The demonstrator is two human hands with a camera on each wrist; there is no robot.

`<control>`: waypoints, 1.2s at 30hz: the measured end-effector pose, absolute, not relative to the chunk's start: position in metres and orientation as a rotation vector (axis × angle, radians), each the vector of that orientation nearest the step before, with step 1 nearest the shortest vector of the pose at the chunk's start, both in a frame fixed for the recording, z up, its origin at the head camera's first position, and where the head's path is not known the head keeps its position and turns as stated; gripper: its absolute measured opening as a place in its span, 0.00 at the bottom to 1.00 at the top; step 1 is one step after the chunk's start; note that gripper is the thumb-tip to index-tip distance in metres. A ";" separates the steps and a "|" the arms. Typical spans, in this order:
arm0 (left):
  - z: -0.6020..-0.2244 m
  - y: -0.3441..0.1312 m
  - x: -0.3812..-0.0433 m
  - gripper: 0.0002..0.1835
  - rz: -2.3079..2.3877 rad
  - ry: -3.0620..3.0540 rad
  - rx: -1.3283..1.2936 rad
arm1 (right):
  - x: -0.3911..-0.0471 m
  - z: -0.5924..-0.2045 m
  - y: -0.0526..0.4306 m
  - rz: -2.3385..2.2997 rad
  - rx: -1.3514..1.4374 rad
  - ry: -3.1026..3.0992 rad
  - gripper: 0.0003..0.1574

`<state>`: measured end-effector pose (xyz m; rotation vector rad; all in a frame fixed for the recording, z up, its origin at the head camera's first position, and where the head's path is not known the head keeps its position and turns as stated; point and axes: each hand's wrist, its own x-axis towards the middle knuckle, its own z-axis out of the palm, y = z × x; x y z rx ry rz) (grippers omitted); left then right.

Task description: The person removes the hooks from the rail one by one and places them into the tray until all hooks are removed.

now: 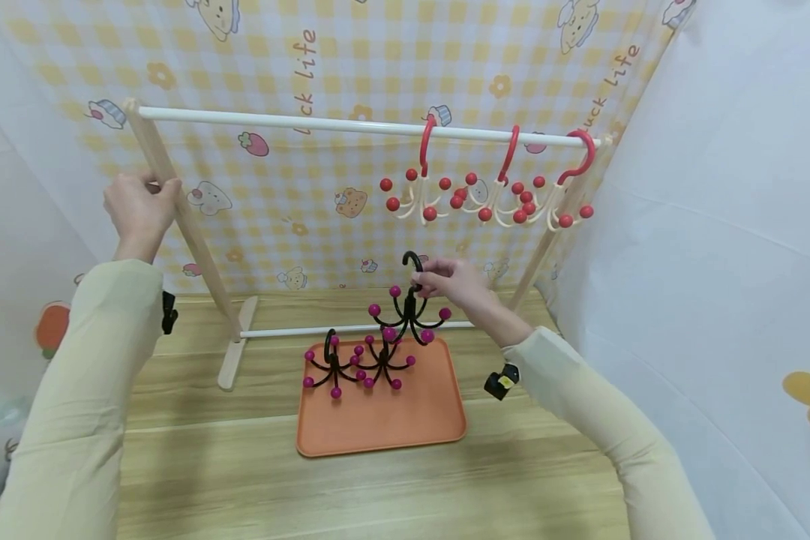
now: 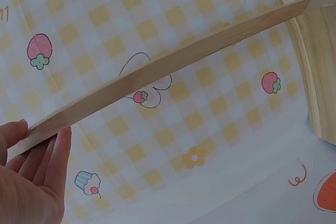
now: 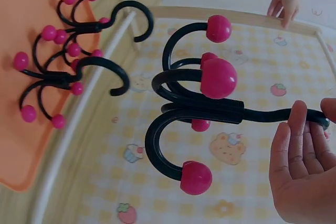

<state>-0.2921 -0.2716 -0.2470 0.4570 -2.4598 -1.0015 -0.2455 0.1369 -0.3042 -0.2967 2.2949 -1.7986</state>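
"While you have both hands busy, tell me what each one is gripping."

"With my right hand (image 1: 462,286) I pinch a black hanger (image 1: 410,307) near its hook end; with my left hand (image 1: 140,208) I hold the left wooden post (image 1: 199,247), thumb on one side and fingers on the other."

"Where is that hanger, then?"

"Up in the air, hook uppermost, around the far edge of the orange tray (image 1: 405,420) as the head view shows it, and apart from the white rail (image 1: 277,122). The tray sits toward the far edge of the desk (image 1: 405,499). Two others lie on it: one dark hanger (image 1: 334,365) by its far left corner, a second dark hanger (image 1: 383,360) next along its far edge."

"Which step would you call this?"

"Carrying, I'd judge: it is off the tray and not yet on the rail. Three red-hooked hangers (image 1: 496,195) hang along the rail's right half, so a spot left of them would probably suit."

"And the next move?"

"To my mind it calls for a lift, the hook's mouth brought over the rail, then a lowering until the rail bears the weight before I let go. I'd want my left hand on the post, since a knock could shift it."
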 end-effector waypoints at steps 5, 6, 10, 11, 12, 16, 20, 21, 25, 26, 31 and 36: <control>-0.247 -0.272 -0.293 0.23 -0.998 -2.464 0.457 | -0.245 -0.327 0.142 -1.752 -0.246 2.288 0.14; -0.247 -0.272 -0.293 0.23 -0.996 -2.466 0.456 | -0.245 -0.331 0.143 -1.730 -0.234 2.293 0.15; -0.247 -0.271 -0.293 0.23 -0.995 -2.469 0.453 | -0.244 -0.343 0.148 -1.709 -0.167 2.281 0.16; -0.246 -0.271 -0.293 0.23 -0.995 -2.469 0.455 | -0.243 -0.345 0.149 -1.707 -0.154 2.282 0.15; -0.246 -0.271 -0.293 0.23 -0.997 -2.467 0.456 | -0.243 -0.347 0.151 -1.707 -0.147 2.285 0.15; -0.246 -0.271 -0.292 0.23 -0.997 -2.463 0.463 | -0.241 -0.353 0.158 -1.704 -0.138 2.297 0.15; -0.247 -0.271 -0.292 0.23 -0.994 -2.464 0.468 | -0.240 -0.362 0.165 -1.681 -0.116 2.310 0.17; -0.247 -0.271 -0.292 0.23 -0.996 -2.465 0.470 | -0.240 -0.364 0.167 -1.678 -0.115 2.310 0.17; -0.246 -0.271 -0.292 0.23 -0.990 -2.468 0.470 | -0.241 -0.377 0.173 -1.674 -0.077 2.311 0.17; -0.246 -0.272 -0.292 0.23 -0.991 -2.469 0.468 | -0.242 -0.380 0.174 -1.673 -0.066 2.310 0.16; -0.247 -0.272 -0.293 0.23 -0.988 -2.470 0.460 | -0.244 -0.399 0.179 -1.652 -0.031 2.320 0.13; -0.247 -0.272 -0.293 0.23 -0.988 -2.469 0.464 | -0.246 -0.415 0.182 -1.666 -0.016 2.300 0.16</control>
